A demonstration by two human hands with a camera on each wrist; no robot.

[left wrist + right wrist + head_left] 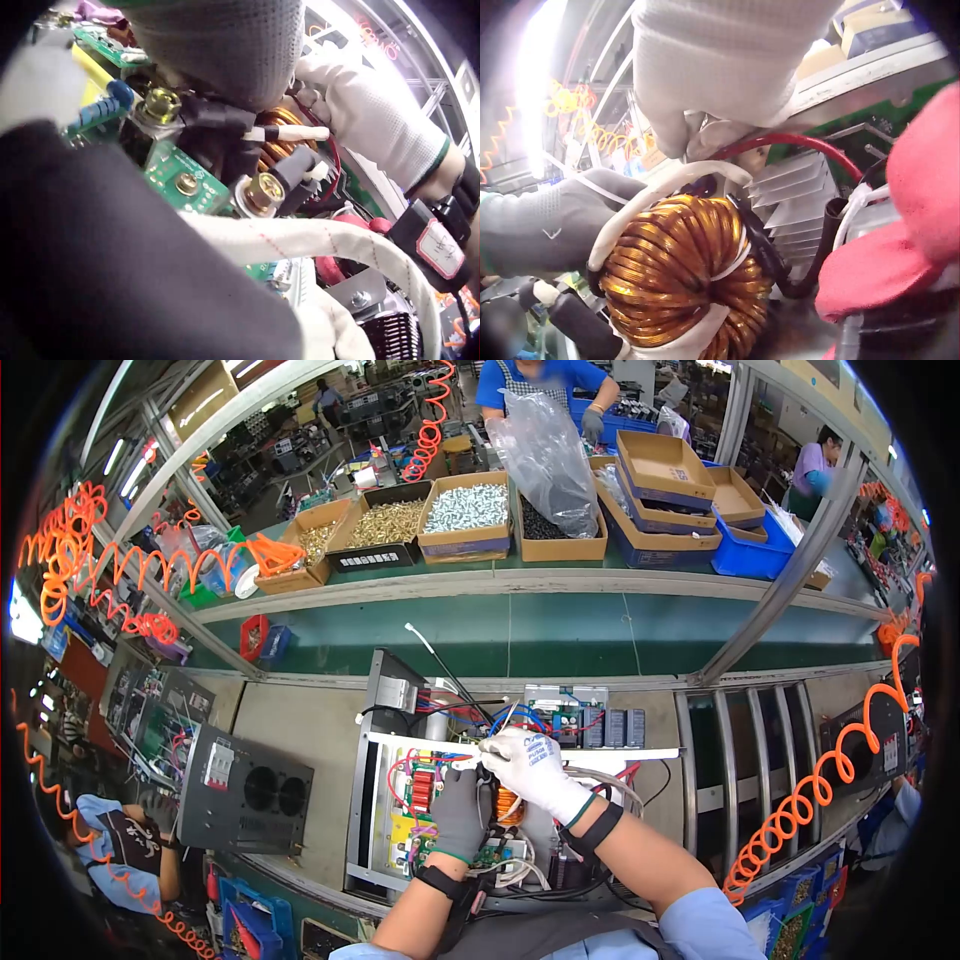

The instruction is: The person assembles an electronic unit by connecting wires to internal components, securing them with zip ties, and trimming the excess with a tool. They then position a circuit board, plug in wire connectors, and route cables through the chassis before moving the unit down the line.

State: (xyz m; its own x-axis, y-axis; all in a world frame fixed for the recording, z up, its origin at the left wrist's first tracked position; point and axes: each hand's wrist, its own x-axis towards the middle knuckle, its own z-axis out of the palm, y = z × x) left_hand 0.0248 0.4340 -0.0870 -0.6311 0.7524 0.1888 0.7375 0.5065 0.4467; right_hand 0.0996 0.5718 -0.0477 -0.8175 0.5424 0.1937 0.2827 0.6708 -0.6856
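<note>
Above an open chassis (pixel 360 810), the white-gloved right hand (pixel 530 765) brings thumb and fingers together on a thin white cable tie (pixel 511 714). Beside it, the grey-gloved left hand (pixel 462 815) lies among wires left of the copper coil (pixel 510 807); its fingertips are hidden. In the right wrist view, a white sleeved wire (pixel 641 202) arches over the coil (pixel 679 270) between the hands, and a red wire (pixel 802 141) runs to the right fingertips. The left wrist view has black-sleeved leads (pixel 217 116) under the left hand (pixel 225 49).
A black-panelled unit (pixel 250 790) stands to the left, and metal rollers (pixel 730 780) lie to the right. Boxes of screws (pixel 465 510) line the shelf ahead. Orange coiled hoses (pixel 815 780) hang at both sides. A person in blue (pixel 545 385) stands beyond the shelf.
</note>
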